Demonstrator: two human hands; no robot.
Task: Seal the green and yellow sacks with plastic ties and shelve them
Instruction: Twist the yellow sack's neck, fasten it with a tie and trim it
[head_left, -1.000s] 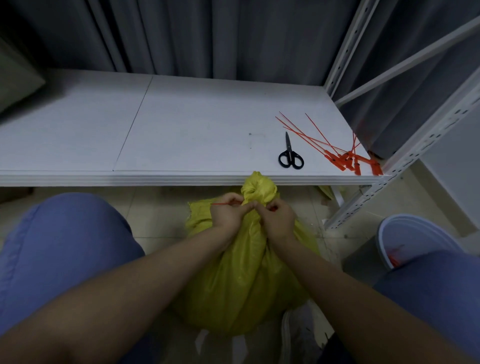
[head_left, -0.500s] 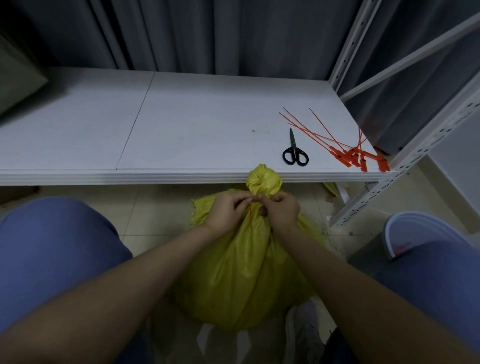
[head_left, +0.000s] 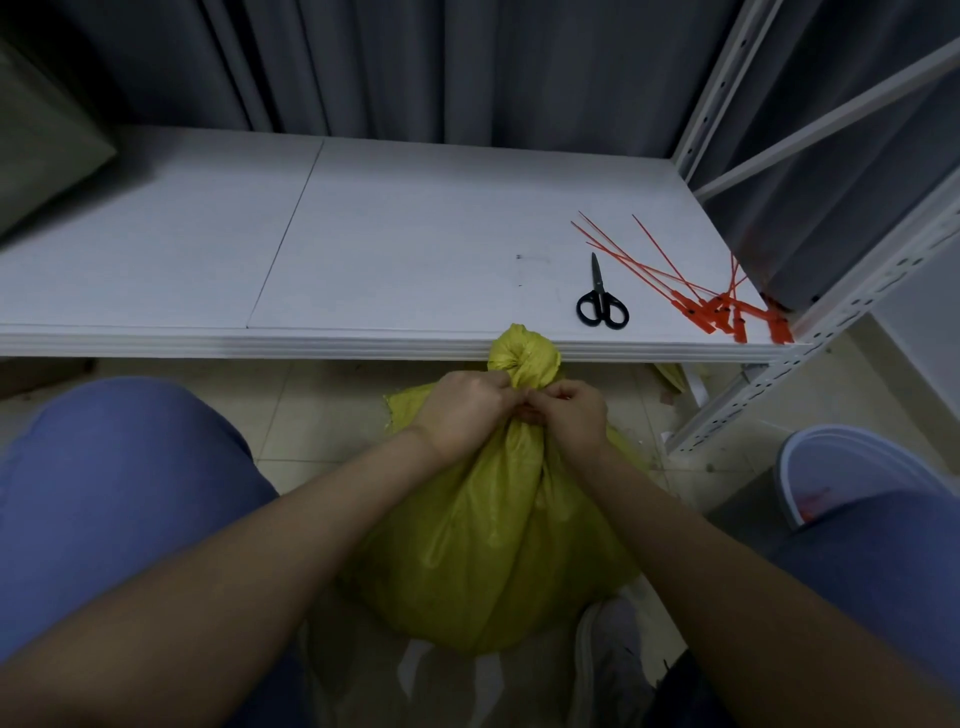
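I saw the left grip (head_left: 467, 410) and the right grip (head_left: 577, 415) both curled tight round the gathered neck of the yellow sack (head_left: 498, 545). Their knuckles almost touched, just under the bunched tuft of its mouth. Whether a tie lay between the fingers I could not tell. The sack stood on the floor below both grips, between the person's blue-clad knees. Its tuft reached the front edge of the white shelf (head_left: 363, 234). Beyond the right grip and slightly to its right, black scissors (head_left: 601, 304) lay closed on the shelf. Further right lay a loose heap of red plastic ties (head_left: 719, 312), near the shelf's corner. Well right of the right grip, a white bucket (head_left: 852, 467) stood on the floor. Far beyond the left grip, to its left, a dull green bulk (head_left: 47, 135) sat on the shelf.
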